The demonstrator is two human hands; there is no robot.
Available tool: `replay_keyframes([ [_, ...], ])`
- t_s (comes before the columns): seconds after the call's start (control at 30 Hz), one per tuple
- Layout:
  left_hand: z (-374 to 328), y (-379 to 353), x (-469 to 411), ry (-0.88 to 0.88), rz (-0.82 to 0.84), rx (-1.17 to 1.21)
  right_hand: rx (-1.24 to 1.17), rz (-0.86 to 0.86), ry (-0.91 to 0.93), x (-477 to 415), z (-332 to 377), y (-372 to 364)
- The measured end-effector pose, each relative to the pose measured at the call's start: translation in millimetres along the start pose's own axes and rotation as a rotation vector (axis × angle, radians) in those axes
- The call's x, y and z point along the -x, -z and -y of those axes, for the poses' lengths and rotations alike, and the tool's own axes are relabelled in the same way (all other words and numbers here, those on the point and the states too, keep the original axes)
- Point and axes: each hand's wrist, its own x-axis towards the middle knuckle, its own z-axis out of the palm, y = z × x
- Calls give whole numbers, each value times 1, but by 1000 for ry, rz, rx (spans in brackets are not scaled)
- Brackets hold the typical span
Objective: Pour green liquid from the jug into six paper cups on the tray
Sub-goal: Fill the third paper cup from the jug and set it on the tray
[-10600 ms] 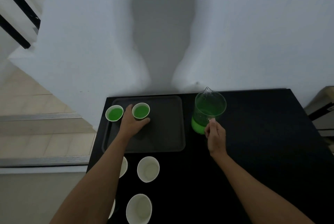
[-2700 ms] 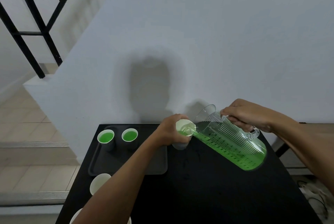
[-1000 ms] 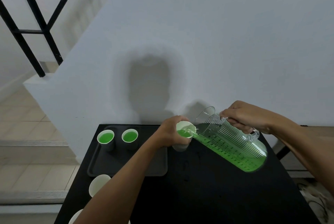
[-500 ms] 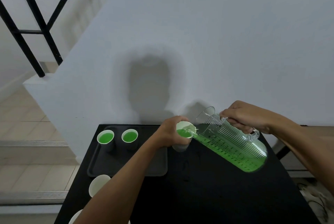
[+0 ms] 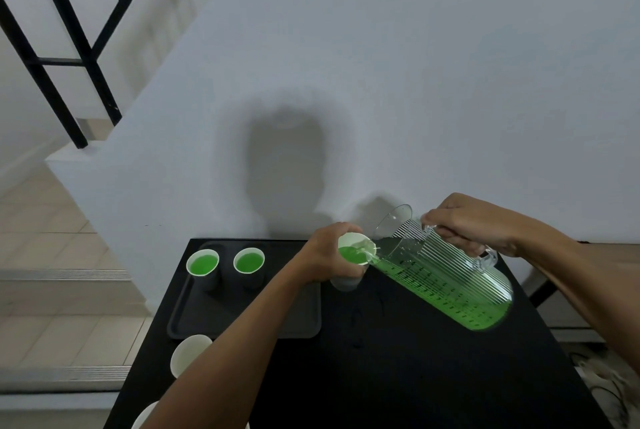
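Cup [image 5: 355,250] seemingly fuller than before.

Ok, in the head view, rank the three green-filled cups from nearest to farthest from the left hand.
1. Cup being filled, gripped by the left hand.
2. Right tray cup, to its left.
3. Left tray cup, farthest left.

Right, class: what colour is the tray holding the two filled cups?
The tray is dark grey, slightly lighter than the black table; head view.

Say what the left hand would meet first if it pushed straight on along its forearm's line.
Probably the jug: its spout sits at the rim of the cup the left hand grips. Depth is unclear.
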Motion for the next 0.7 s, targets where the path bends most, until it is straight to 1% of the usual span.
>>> replay_keyframes([
  [0.7, 1, 0, 3, 1, 1, -5, 11, 0, -6, 3, 4, -2],
])
